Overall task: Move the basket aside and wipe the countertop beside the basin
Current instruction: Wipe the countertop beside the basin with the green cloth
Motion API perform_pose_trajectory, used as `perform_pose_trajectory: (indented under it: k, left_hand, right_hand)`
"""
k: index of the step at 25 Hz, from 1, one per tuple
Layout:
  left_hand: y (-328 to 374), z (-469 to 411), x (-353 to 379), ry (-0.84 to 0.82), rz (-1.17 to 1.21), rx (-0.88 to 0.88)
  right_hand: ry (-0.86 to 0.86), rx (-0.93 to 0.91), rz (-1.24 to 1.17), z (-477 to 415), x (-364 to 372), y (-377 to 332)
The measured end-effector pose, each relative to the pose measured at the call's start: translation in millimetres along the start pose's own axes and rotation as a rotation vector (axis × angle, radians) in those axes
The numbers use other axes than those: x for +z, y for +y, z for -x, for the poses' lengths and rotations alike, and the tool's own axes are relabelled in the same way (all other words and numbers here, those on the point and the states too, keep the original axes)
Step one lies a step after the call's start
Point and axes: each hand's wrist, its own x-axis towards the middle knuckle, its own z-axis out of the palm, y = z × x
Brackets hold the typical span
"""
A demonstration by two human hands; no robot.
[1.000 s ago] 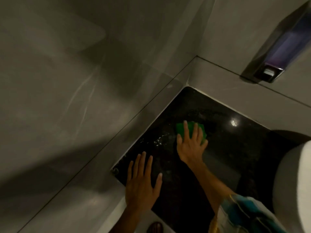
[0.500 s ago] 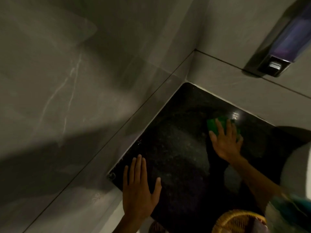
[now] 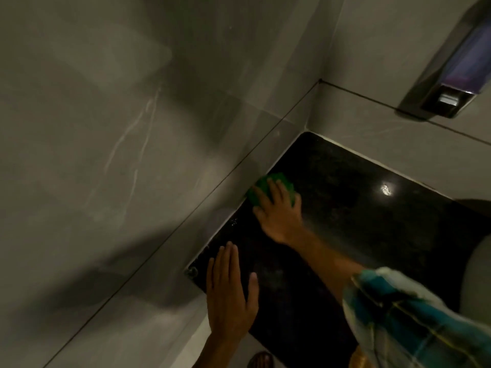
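Observation:
The black polished countertop fills the corner between two grey tiled walls. My right hand lies flat on a green scrub pad, pressing it onto the countertop close to the left wall. My left hand rests flat, fingers together, on the countertop's near left corner and holds nothing. A sliver of the yellow woven basket shows at the bottom edge under my right sleeve. The white basin curves in at the right edge.
A metal soap dispenser is fixed to the back wall at the upper right. A small round metal fitting sits at the countertop's left corner. A sandalled foot shows on the floor below.
My right hand has swept the green pad from the back right of the countertop to the left wall edge. My left hand has stayed flat on the near corner.

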Motion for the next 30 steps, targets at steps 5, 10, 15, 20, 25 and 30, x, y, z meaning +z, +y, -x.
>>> perform_pose_trajectory:
  k: [5, 10, 15, 20, 25, 30]
  left_hand:
    - [-29, 21, -28, 0.095, 0.170, -0.184]
    - [-28, 14, -27, -0.091, -0.052, 0.169]
    - [35, -53, 17, -0.193, -0.159, 0.348]
    - [30, -85, 36, -0.182, -0.313, 0.255]
    - [28, -85, 40, -0.168, -0.333, 0.288]
    - [93, -18, 13, -0.220, -0.271, 0.433]
  right_hand:
    - [-0.061, -0.205, -0.011, 119, 20, -62]
    - [0.062, 0.077, 0.016, 173, 20, -19]
    - [0.112, 0.596, -0.059, 140, -24, 112]
    - [0.199, 0.967, -0.204, 119, -50, 194]
    - [0.169, 0.898, -0.208, 38, -54, 169]
    - [0.283, 0.596, -0.086, 131, -82, 115]
